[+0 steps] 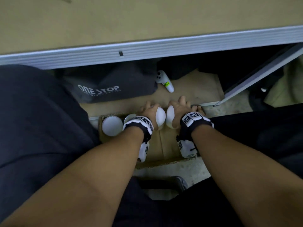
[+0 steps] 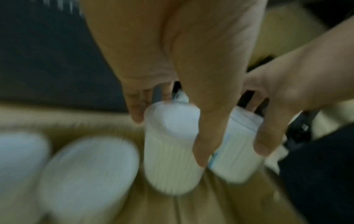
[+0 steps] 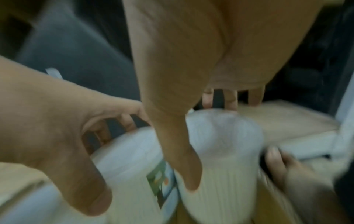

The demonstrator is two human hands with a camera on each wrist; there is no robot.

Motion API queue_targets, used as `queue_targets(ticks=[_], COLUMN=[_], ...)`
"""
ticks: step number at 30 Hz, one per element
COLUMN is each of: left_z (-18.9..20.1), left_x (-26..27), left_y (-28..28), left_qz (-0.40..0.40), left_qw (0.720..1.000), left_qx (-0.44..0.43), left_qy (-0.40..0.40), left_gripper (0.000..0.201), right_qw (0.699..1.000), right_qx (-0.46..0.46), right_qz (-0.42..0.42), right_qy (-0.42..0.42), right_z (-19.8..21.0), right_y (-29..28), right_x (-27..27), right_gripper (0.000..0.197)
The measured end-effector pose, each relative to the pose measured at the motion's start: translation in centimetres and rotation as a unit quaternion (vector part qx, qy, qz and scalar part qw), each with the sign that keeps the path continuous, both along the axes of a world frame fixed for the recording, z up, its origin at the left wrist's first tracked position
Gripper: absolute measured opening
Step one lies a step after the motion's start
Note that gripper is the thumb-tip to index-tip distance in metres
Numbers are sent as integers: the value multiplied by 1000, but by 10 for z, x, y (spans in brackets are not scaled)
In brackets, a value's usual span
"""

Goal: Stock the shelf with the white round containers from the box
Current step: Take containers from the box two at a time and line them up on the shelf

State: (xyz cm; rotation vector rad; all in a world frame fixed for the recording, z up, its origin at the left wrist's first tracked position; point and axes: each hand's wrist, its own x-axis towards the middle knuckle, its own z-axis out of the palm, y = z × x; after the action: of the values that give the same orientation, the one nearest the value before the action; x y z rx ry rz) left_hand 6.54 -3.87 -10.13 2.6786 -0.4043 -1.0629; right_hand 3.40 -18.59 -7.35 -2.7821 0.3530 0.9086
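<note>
I've got a white tub in each hand, side by side over the cardboard box (image 1: 164, 145) on the floor. My left hand (image 1: 150, 112) wraps the left tub (image 1: 159, 116), thumb down one ribbed side, fingers (image 2: 137, 112) on the other. My right hand (image 1: 179, 110) grips the right tub (image 1: 170, 116) the same way. They look light, stiff, a bit slick, so I'd hold round the lid and wall. Two more tubs (image 1: 112, 126) sit in the box, well below the shelf (image 1: 147, 22).

four white round containers (image 1: 112, 126), one box (image 1: 158, 145), two hands (image 1: 150, 112)
</note>
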Motion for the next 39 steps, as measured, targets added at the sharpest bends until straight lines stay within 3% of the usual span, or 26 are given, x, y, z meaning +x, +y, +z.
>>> queue_targets(ticks=[4,6,19,26,32,37,39], left_z=[46,69,225,293,328,333,327], left_x=[10,12,2,-8,-3,9,16], left_y=[-1,0,8,17,36,49,53], left_qz=[-20,-20,-84,-59,19,110,128], left_qw=[999,998,980,949,902,860,857], left_qx=[-23,-44,-147,-221,-295,-334,-326], left_qy=[-21,-39,-105,-216,-314,-369,-378], left_gripper=[92,92,92,89,79,66,64], right_qw=[1000,1000,990,963,912,864,853], right_qx=[11,10,7,19,86,140,165], right_qz=[-9,-10,3,18,9,-18,-26], right_qy=[4,-11,-142,-268,-402,-483,-494], right_z=[36,63,233,309,335,323,312], right_y=[-2,-7,-17,-24,-19,-3,6], right_x=[5,4,-30,-47,-35,-7,8], right_gripper=[84,92,86,84,66,48,46])
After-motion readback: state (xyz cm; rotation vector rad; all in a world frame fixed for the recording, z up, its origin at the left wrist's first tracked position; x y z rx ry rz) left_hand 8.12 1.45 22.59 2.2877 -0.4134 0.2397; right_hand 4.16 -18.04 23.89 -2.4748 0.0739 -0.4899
